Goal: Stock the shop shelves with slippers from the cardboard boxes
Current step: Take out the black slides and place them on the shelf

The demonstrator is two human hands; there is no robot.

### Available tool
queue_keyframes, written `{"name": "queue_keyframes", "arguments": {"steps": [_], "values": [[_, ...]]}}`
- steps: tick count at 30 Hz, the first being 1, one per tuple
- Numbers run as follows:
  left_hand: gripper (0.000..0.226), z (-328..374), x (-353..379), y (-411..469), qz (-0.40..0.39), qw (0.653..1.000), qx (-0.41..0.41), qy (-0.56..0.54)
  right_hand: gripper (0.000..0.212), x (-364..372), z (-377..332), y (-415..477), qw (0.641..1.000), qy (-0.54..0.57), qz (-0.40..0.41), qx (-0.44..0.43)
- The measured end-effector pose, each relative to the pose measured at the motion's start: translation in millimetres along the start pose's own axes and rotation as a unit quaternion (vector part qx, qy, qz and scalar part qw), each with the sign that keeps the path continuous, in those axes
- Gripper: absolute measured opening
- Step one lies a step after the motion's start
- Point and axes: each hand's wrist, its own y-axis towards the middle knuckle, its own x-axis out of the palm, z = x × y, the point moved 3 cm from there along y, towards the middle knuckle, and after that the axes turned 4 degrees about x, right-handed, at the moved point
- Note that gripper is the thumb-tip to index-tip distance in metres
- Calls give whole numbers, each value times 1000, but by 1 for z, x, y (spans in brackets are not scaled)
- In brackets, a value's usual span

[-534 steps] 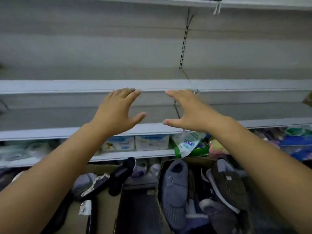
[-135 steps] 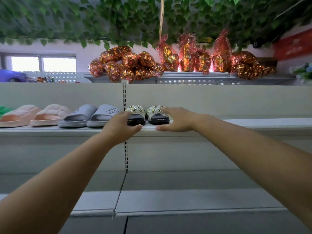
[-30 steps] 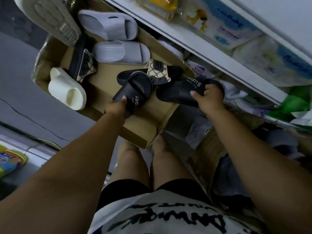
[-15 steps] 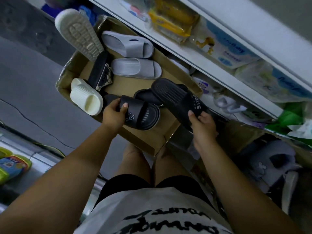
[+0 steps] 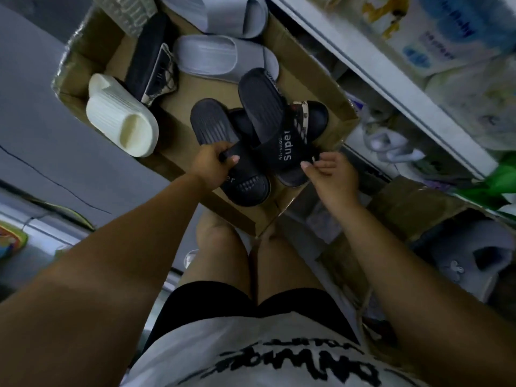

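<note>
- Comparing with half a second before, I had brought the pair together. The Super slipper (image 5: 262, 104) had hung over the right edge of the cardboard box (image 5: 331, 93). It now sat inside the box, just beside the black slipper (image 5: 215, 127), and both heels pointed away from me.
- My left hand (image 5: 213, 164) gripped the black slipper, fingers and thumb curled round its strap. The toe stuck out below my hand, over the near part of the box.
- My right hand (image 5: 331, 174) was at the toe end of the Super slipper, thumb and curled fingers at its edge. I could not tell whether it pinched the slipper or had let go.
- The Super slipper leaned across a patterned-strap slipper (image 5: 315, 114) beneath it.
- Both slippers were matte black with ribbed footbeds. White lettering ran along the strap of the right one, and the left one had a dotted patch at the toe.
- A cream slipper (image 5: 120, 118) and a grey slipper (image 5: 220, 58) lay farther off in the same box.
</note>
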Motion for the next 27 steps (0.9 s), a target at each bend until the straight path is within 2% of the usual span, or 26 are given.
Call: {"name": "queue_keyframes", "arguments": {"steps": [4, 6, 9, 13, 15, 17, 19, 21, 23, 27], "values": [[25, -30, 13, 7, 39, 999, -12, 0, 70, 13, -12, 29, 994, -70, -55, -65], [23, -40, 21, 6, 73, 997, -31, -14, 84, 27, -17, 44, 987, -106, -105, -60], [29, -54, 32, 6, 120, 991, -62, 7, 107, 48, -12, 66, 978, -154, -128, -53], [22, -62, 38, 6, 176, 980, -85, -33, 105, 68, -2, 80, 981, -140, -127, -45], [27, -68, 44, 5, 176, 970, -114, -125, 105, 71, 1, 81, 985, -121, -110, -51], [39, -76, 49, 3, 182, 944, -129, -243, 108, 73, 4, 77, 988, -110, -94, -51], [47, -79, 50, -1, 196, 925, -135, -297, 118, 72, 3, 72, 990, -98, -92, -45], [44, -76, 48, -7, 205, 916, -132, -317, 126, 70, 0, 67, 990, -90, -101, -38], [36, -68, 45, -14, 208, 912, -126, -330, 120, 67, -6, 61, 989, -80, -114, -38], [30, -54, 34, -38, 203, 925, -105, -302, 94, 58, -23, 36, 986, -65, -146, -51]]}}
